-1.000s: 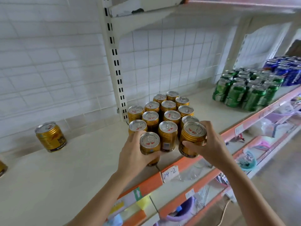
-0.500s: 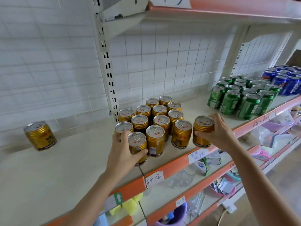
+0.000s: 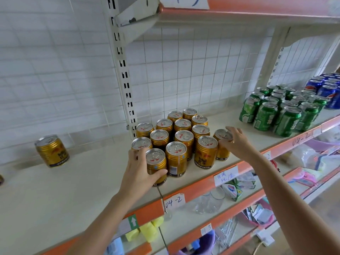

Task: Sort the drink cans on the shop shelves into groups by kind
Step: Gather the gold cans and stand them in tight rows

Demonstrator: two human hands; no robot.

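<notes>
Gold cans (image 3: pixel 175 137) stand massed on the shelf (image 3: pixel 92 181). The right hand (image 3: pixel 237 139) has carried its can (image 3: pixel 221 144) from the front corner to the block's right flank and set it down, fingers still curled over the rim. The left hand (image 3: pixel 139 172) grips the front-left can (image 3: pixel 156 166). Far left of that grip, a stray gold can (image 3: pixel 52 150) awaits joining. Beyond the right hand: green cans (image 3: pixel 281 111), blue cans (image 3: pixel 325 87), nothing between.

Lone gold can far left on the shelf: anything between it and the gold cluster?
Nothing visible. The lone gold can stands apart on bare shelf; the stretch to the gold cluster is open. Left hand grips a front cluster can.
</notes>
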